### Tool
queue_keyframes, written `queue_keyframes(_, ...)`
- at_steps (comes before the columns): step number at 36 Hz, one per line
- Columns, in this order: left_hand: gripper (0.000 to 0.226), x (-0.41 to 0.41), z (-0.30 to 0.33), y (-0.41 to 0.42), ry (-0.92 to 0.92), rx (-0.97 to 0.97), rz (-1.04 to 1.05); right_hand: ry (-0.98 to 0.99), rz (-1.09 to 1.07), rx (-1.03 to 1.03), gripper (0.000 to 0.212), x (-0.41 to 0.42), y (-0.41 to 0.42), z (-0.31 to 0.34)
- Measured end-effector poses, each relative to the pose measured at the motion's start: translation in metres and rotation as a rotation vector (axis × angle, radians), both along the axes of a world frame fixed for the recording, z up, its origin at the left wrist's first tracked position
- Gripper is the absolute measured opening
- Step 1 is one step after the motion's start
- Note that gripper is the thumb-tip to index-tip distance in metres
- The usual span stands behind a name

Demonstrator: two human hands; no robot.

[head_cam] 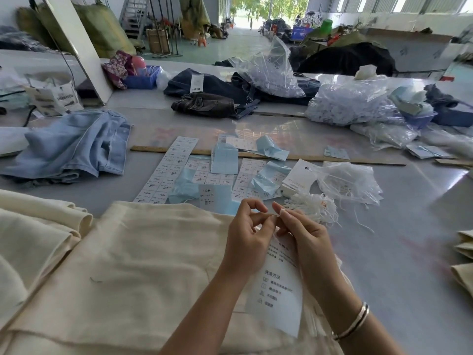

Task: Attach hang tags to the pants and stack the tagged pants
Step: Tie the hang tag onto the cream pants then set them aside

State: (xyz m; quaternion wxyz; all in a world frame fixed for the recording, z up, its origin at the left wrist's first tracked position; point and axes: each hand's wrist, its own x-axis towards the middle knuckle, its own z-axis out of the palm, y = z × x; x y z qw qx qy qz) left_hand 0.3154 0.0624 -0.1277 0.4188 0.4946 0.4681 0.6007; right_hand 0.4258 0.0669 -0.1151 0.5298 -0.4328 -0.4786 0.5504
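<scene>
While both hands meet above the cream pants [143, 252], left hand [245, 237] and right hand [304, 237] pinch the tag [277, 290] top, probably threading its string.

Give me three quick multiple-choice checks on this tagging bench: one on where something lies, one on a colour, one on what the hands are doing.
1. Where is the wooden ruler?
A. Beyond the label sheets, across the table
B. On the cream pants
C. In the blue basket

2. What colour are the pants under the hands?
A. Dark blue
B. Cream
C. Brown

3. What are the hands doing?
A. Resting flat on the table
B. Folding the pants
C. Pinching something small above the hang tag

Answers: 1 A, it runs across the table behind the sheets. 2 B, the cloth is pale cream. 3 C, left hand and right hand meet at the fingertips over the tag.
</scene>
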Motion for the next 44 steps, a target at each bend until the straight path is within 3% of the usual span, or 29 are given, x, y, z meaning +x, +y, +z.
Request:
queue_keyframes(12, 0.017, 0.006, -0.004, -0.003, -0.134, -0.020, -0.029, -0.054, -0.032, -0.005, 0.032, 0.002, 0.001, -0.003)
queue_keyframes(22, 0.021, 0.008, -0.009, 0.001, -0.113, 0.030, -0.032, -0.042, -0.066, -0.035, 0.030, 0.001, 0.004, -0.004)
queue_keyframes(31, 0.020, 0.009, -0.011, 0.002, -0.089, 0.038, -0.046, -0.171, -0.026, 0.123, 0.026, 0.002, 0.006, -0.008)
queue_keyframes(38, 0.017, 0.013, -0.010, 0.001, -0.211, -0.014, -0.078, -0.157, -0.027, 0.110, 0.022, 0.004, 0.004, -0.006)
queue_keyframes(44, 0.018, 0.010, -0.011, -0.001, -0.213, -0.068, -0.064, -0.143, -0.065, 0.130, 0.016, 0.008, 0.003, -0.008)
